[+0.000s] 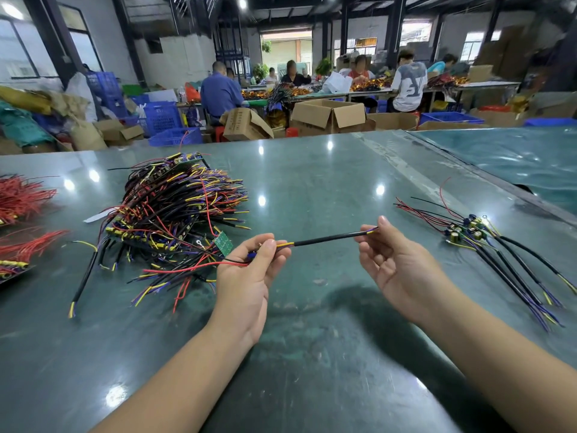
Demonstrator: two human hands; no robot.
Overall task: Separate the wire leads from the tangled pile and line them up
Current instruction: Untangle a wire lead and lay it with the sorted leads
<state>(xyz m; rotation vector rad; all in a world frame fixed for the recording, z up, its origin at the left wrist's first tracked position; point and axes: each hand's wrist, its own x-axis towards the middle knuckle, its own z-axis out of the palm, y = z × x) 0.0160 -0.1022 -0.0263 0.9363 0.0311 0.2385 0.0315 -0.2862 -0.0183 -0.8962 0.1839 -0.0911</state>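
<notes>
A tangled pile of wire leads [175, 214] with black sleeves, red, yellow and purple strands and small green boards lies on the green table at centre left. One black-sleeved lead [327, 239] stretches level above the table between both hands. My left hand [249, 270] pinches its board end, with red and black strands trailing left toward the pile. My right hand [390, 254] pinches its yellow and purple tip. At the right, several separated leads [499, 251] lie side by side, boards at the far end.
Bundles of red wires [22, 198] lie at the table's left edge. A plastic-covered table [515, 164] adjoins at the far right. Cardboard boxes [327, 115], blue crates [162, 118] and seated people stand beyond the far edge.
</notes>
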